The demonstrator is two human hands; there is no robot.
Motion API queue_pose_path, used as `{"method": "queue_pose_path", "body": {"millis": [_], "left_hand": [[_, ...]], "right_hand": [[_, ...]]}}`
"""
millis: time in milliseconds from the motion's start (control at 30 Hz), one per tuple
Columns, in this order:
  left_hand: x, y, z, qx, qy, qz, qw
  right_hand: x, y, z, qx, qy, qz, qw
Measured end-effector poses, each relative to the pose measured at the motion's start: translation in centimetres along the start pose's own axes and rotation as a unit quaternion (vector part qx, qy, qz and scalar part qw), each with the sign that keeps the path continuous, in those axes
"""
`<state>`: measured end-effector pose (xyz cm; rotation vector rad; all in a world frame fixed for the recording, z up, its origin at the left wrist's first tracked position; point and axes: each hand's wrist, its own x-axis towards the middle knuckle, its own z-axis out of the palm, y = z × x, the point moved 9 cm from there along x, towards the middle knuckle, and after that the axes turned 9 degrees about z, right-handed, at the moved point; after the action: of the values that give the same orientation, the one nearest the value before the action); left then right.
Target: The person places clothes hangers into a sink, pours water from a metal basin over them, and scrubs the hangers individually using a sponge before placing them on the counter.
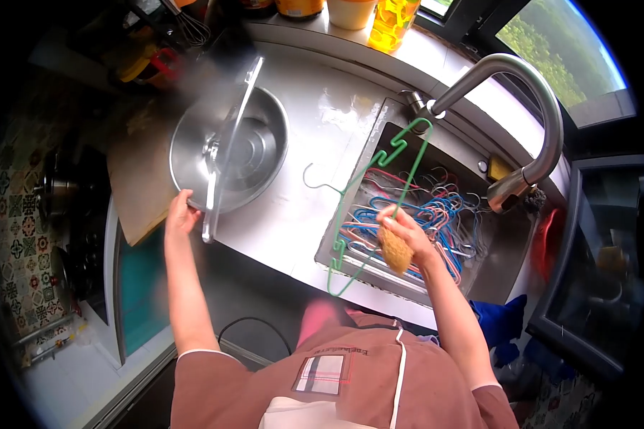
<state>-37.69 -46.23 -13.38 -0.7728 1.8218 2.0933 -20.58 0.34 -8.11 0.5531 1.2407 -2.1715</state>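
My right hand (406, 232) is closed around a green clothes hanger (410, 171) and a yellow-brown scrubbing sponge (396, 250). The hanger is tilted above the sink's near left edge, its hook pointing left over the counter. Below it, a heap of blue, pink and white hangers (436, 222) lies in the sink (497, 268). My left hand (183, 211) grips the near left rim of a steel bowl (261, 154) at the counter's edge. Across the bowl stands a narrow shiny piece (229, 139), perhaps a lid seen edge-on; its lower end is close to my left fingers.
A curved faucet (551, 107) arches over the sink's right side. A yellow sponge (499, 169) sits at the back ledge. A yellow bottle (392, 25) and a pot (350, 13) stand on the windowsill. A cardboard sheet (132, 179) lies left of the bowl.
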Motion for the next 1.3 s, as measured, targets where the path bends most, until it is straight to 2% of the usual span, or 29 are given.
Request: {"method": "queue_pose_path", "body": {"millis": [133, 233, 333, 367, 433, 533, 567, 600, 633, 700, 733, 767, 867, 933, 1000, 1033, 1100, 1133, 1167, 1300], "left_hand": [[1.4, 2.1, -2.1, 0.044, 0.040, 0.033, 0.998], [2.6, 2.6, -2.9, -0.038, 0.034, 0.058, 0.997], [-0.7, 5.3, -4.2, 0.110, 0.088, 0.072, 0.987], [-3.0, 7.3, -4.4, 0.167, 0.161, 0.111, 0.966], [-5.7, 10.5, -5.6, 0.289, 0.187, 0.326, 0.881], [-14.1, 12.7, 2.0, 0.295, 0.182, 0.437, 0.830], [-15.7, 12.1, 5.3, 0.294, 0.131, 0.440, 0.838], [-16.1, 10.6, 7.2, 0.273, 0.104, 0.435, 0.851], [-16.9, 9.5, 10.3, 0.321, 0.073, 0.429, 0.841], [-17.4, 6.1, 15.1, 0.402, -0.002, 0.404, 0.822], [-17.9, 4.7, 17.7, 0.402, -0.047, 0.426, 0.809], [-18.4, 2.9, 20.2, 0.407, -0.102, 0.401, 0.814], [-20.9, -1.4, 27.5, 0.400, -0.246, 0.388, 0.793], [-22.1, -4.4, 31.2, 0.419, -0.327, 0.404, 0.744], [-22.0, -7.7, 34.0, 0.451, -0.384, 0.367, 0.717], [-21.9, -9.1, 35.5, 0.471, -0.407, 0.352, 0.699], [-21.0, -11.6, 38.1, 0.466, -0.413, 0.331, 0.709], [-20.3, -13.4, 39.2, 0.463, -0.428, 0.253, 0.734], [-19.7, -14.7, 40.4, 0.442, -0.426, 0.224, 0.757], [-18.0, -18.1, 45.0, 0.451, -0.412, 0.287, 0.738]], "right_hand": [[4.4, -1.1, 1.2, 0.003, -0.034, 0.009, 0.999], [8.1, -1.8, 1.5, -0.035, -0.017, 0.002, 0.999], [11.4, -1.4, 1.1, -0.037, 0.003, 0.035, 0.999], [12.1, -1.5, 0.3, -0.080, 0.056, 0.040, 0.994], [12.8, -1.6, -1.2, -0.165, 0.163, 0.053, 0.971], [11.6, -4.1, -1.1, -0.393, 0.243, 0.010, 0.887], [11.1, -5.2, -0.7, -0.465, 0.266, -0.006, 0.844], [10.2, -5.9, -0.3, -0.490, 0.291, -0.016, 0.822], [10.0, -6.0, -0.2, -0.483, 0.285, -0.042, 0.827], [8.8, -5.7, -1.2, -0.463, 0.288, -0.084, 0.834], [8.0, -5.1, -1.9, -0.425, 0.270, -0.092, 0.859], [7.5, -3.9, -3.0, -0.394, 0.233, -0.097, 0.884], [2.2, -0.7, -6.2, -0.352, 0.203, -0.058, 0.912], [-2.6, 2.3, -10.1, -0.292, 0.247, -0.026, 0.924], [-7.7, 6.1, -14.8, -0.205, 0.321, -0.026, 0.924], [-10.3, 7.8, -17.0, -0.156, 0.362, -0.037, 0.918], [-15.5, 11.8, -20.1, 0.057, 0.416, 0.007, 0.907], [-18.0, 12.9, -21.0, 0.116, 0.449, -0.007, 0.886], [-20.1, 13.6, -21.6, 0.173, 0.479, -0.022, 0.861], [-23.8, 17.3, -23.8, 0.314, 0.484, -0.090, 0.812]]}}
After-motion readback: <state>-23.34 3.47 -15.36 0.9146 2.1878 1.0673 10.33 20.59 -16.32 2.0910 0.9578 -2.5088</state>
